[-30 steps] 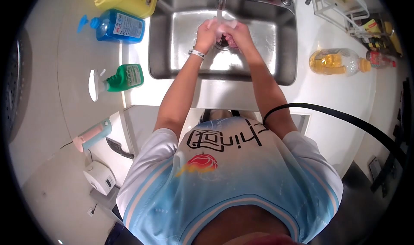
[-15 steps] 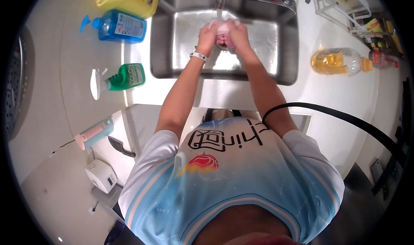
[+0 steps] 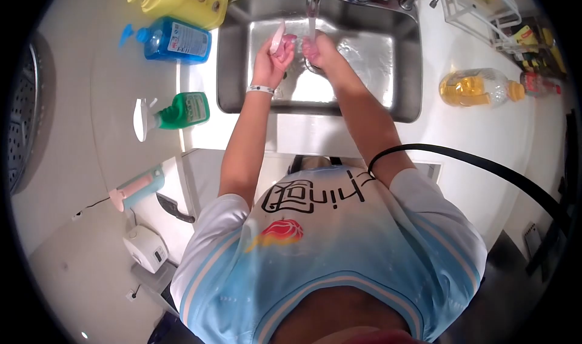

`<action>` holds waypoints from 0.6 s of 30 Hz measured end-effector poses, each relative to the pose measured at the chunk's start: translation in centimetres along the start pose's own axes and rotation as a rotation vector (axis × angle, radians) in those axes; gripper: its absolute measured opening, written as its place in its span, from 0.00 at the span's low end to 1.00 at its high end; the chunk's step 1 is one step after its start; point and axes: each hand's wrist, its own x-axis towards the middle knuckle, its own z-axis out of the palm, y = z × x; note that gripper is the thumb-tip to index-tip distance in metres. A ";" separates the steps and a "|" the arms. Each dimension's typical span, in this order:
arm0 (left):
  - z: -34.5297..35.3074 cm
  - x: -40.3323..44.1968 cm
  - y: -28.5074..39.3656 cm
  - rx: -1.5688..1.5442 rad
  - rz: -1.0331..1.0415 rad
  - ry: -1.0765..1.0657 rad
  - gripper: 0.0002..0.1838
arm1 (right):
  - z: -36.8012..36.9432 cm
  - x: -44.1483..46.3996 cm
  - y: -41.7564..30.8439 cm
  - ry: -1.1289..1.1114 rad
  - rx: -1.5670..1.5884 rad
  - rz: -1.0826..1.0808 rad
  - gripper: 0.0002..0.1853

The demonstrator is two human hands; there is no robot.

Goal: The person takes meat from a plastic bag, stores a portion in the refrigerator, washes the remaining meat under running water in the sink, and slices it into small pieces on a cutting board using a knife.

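Both hands are over the steel sink (image 3: pixel 227 71). My left hand (image 3: pixel 267 65) is closed around a pink piece of raw meat (image 3: pixel 280 43) with a pale strip along its edge, to the left of the running water. My right hand (image 3: pixel 325 52) sits under the faucet (image 3: pixel 313 1), its fingers curled around another pink piece (image 3: pixel 310 48) that looks like the same meat. The stream falls onto it. Its outline is partly hidden by the fingers.
Left of the sink are a yellow jug (image 3: pixel 182 1), a blue pump bottle (image 3: pixel 176 40) and a green spray bottle (image 3: pixel 185 109). An oil bottle (image 3: pixel 473 88) lies on the right, near a white rack (image 3: pixel 479 10). A black strap (image 3: pixel 467 156) crosses my right arm.
My hands were together under the water around the pink meat. Now they are apart: the left has moved left with one piece, while the right stays under the stream with another.
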 end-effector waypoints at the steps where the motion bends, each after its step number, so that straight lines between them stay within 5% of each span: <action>1: -0.3 -0.1 -0.2 0.007 -0.014 0.002 0.16 | 0.3 -0.1 -0.1 -0.024 0.069 0.011 0.12; 3: -0.5 -0.5 -0.6 0.033 -0.005 0.028 0.16 | 6.9 -2.0 1.4 0.415 0.007 -0.114 0.12; 9: -0.1 -0.7 -1.0 0.082 -0.029 0.010 0.17 | 5.5 -2.4 1.6 0.522 -0.585 -0.116 0.14; 12: 2.0 -0.7 -1.4 0.145 -0.032 -0.043 0.16 | 6.9 -4.4 0.8 0.310 -0.452 -0.176 0.18; 18: 5.3 1.9 -1.3 0.696 -0.145 -0.234 0.15 | 5.4 -6.5 -1.2 0.309 -0.402 -0.169 0.16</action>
